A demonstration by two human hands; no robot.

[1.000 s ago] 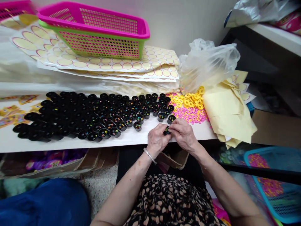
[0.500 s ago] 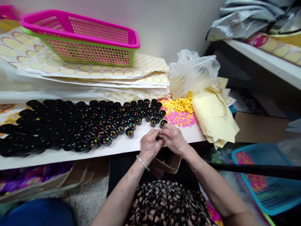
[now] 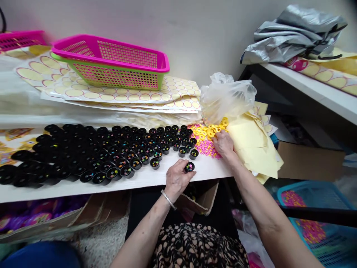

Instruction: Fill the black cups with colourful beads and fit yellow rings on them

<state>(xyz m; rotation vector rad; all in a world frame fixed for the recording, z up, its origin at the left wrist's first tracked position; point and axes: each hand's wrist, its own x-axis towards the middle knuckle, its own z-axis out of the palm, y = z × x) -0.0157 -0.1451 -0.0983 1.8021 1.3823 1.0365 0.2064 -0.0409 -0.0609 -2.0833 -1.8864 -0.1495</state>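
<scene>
A small round black cup [image 3: 190, 166] with colourful bits inside is held by my left hand [image 3: 177, 178], fingers and thumb around its side, just above the table's front part. My right hand [image 3: 224, 145] reaches to the heap at the right, its fingers curled down where yellow plastic rings [image 3: 205, 131] meet small pink pieces [image 3: 206, 149]. What those fingertips pinch, if anything, is hidden. Left of the heap, many similar black cups [image 3: 135, 163] stand in crowded rows, the nearer ones showing coloured bits inside.
A pink and green basket [image 3: 119, 76] sits on sticker sheets [image 3: 178, 106] along the wall. Right of the heap lie a clear plastic bag [image 3: 227, 95] and yellow paper [image 3: 248, 141]. An open cardboard box [image 3: 208, 199] is below the table edge; a blue basket [image 3: 334, 201] stands lower right.
My hands were together at the table's front edge over a small dark thing. Now my right hand has moved right and forward to the heap, and my left hand holds the black cup alone.
</scene>
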